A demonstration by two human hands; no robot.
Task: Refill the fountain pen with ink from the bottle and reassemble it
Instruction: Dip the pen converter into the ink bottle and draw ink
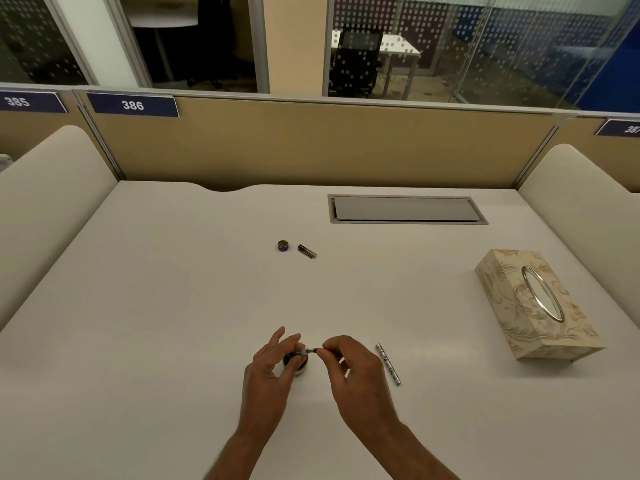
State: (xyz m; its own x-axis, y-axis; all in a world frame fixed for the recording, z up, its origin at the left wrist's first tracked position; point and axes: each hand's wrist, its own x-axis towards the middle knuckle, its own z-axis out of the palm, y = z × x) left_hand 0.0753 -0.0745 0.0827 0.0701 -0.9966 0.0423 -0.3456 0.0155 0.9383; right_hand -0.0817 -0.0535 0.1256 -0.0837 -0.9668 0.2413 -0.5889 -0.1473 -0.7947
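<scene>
Filling looks to be the step in hand: close to the middle of the counter's (173, 289) near edge, the left hand (268, 372) curls its fingers (293, 342) round the small dark ink bottle (295, 364) and steadies it, while the right hand (356, 368) pinches the end of a short pale nib section (309, 350) between thumb and forefinger, holding it roughly level just above the bottle's mouth. Whether the left fingertips also touch that piece is too small to tell, and no ink level can be read. The patterned pen barrel (388, 364) lies flat just to the right of the right hand, apart from it; the bottle cap (283, 245) and the dark pen cap (307, 251) lie side by side well away, toward the far edge. A tissue box (530, 306) sits by the right edge. By my judgement nothing is reassembled yet: the next move calls for tipping the nib end down into the bottle's narrow mouth without knocking the bottle, drawing ink, and then wiping the section. After that the barrel must be screwed on, and both caps go back on last.
</scene>
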